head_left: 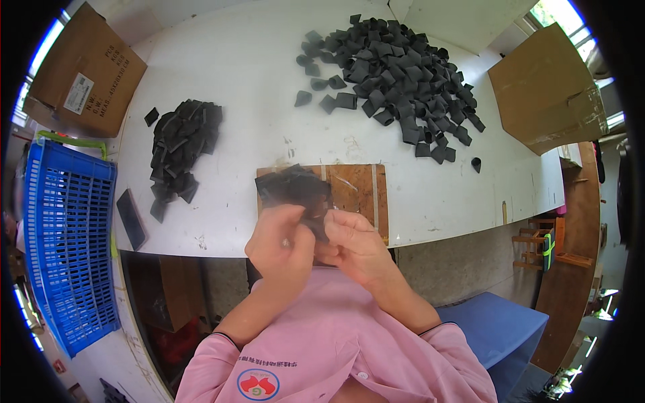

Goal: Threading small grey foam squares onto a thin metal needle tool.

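Both hands, left hand point(281, 243) and right hand point(355, 245), have their grip clamped on one bundle of black pieces point(295, 190) above the wooden board point(359, 191); two black piles lie on the white counter point(248, 74).

Pink long-sleeved shirt point(336, 349) (dark-edged cuffs, round red-and-green chest emblem), bare hands
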`<state>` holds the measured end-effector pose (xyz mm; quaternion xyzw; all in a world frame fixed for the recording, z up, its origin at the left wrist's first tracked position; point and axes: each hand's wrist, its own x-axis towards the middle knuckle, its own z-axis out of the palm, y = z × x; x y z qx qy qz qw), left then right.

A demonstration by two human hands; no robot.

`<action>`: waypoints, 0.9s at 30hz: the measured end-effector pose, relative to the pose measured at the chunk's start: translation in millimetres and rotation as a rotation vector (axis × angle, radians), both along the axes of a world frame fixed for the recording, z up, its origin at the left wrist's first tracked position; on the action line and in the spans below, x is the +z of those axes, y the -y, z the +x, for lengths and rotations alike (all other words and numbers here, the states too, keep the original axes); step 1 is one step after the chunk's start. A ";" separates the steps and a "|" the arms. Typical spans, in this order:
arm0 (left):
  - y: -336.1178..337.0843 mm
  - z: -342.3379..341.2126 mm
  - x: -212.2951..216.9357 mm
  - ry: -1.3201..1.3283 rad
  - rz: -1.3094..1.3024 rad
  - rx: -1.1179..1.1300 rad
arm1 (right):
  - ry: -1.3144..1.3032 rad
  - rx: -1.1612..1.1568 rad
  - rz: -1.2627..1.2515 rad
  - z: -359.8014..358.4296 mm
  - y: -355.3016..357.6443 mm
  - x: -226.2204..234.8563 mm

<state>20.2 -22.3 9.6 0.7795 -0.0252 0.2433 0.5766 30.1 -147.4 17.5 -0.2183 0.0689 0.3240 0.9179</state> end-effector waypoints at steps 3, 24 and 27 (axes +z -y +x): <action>-3.8 11.0 25.6 -0.256 -0.580 -0.157 | 0.444 0.063 -0.663 16.7 8.7 21.2; -16.8 39.1 25.9 0.135 0.073 -0.469 | 1.207 -0.531 -1.350 19.0 6.1 23.4; -7.2 31.2 26.9 0.043 -0.280 -0.356 | 1.256 -0.549 -1.339 19.9 0.0 22.7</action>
